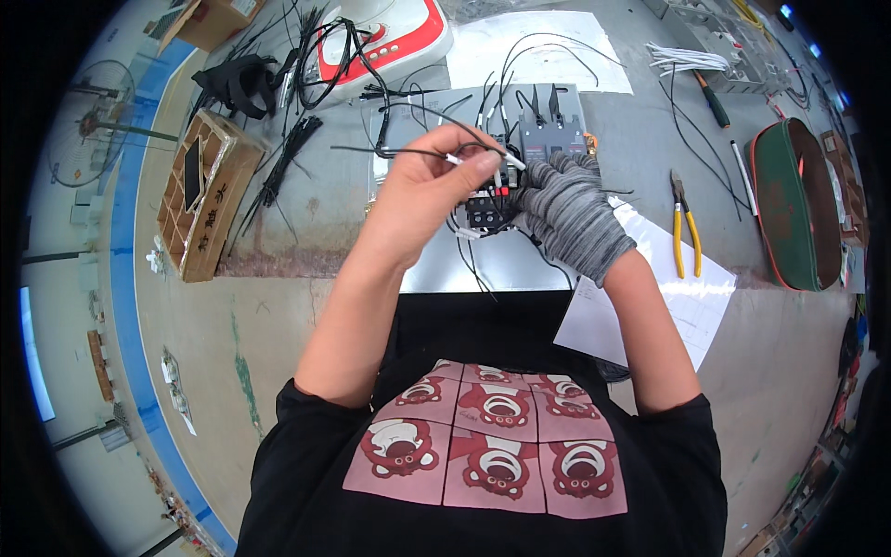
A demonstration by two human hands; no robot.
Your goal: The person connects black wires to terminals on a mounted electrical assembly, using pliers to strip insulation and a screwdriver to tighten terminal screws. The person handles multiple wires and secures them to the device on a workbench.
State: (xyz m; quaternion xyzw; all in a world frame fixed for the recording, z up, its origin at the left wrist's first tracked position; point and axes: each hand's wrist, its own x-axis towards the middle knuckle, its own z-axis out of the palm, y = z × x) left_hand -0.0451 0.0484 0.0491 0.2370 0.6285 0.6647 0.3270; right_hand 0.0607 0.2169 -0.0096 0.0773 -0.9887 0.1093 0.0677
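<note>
Bare, my left hand point(422, 193) pinches a thin black wire point(371, 149) between thumb and fingers, above a metal mounting plate point(492, 266). White marker sleeves point(513, 161) sit on the wires by its fingertips. A grey striped glove covers my right hand point(574, 212); its fingers are bent and pressed together over the wiring, and what they grip is hidden. Between my hands is a black terminal block point(484, 213) with red parts above it. A grey switching device point(553, 137) stands just beyond my right fingers.
Yellow-handled pliers point(687, 227) lie on paper point(701, 297) to the right, with a green pouch point(796, 204) farther over. At left stand a wooden compartment box point(209, 200) and bundled black cable ties point(283, 167). Behind are a red-and-white machine point(408, 51) and a screwdriver point(712, 100).
</note>
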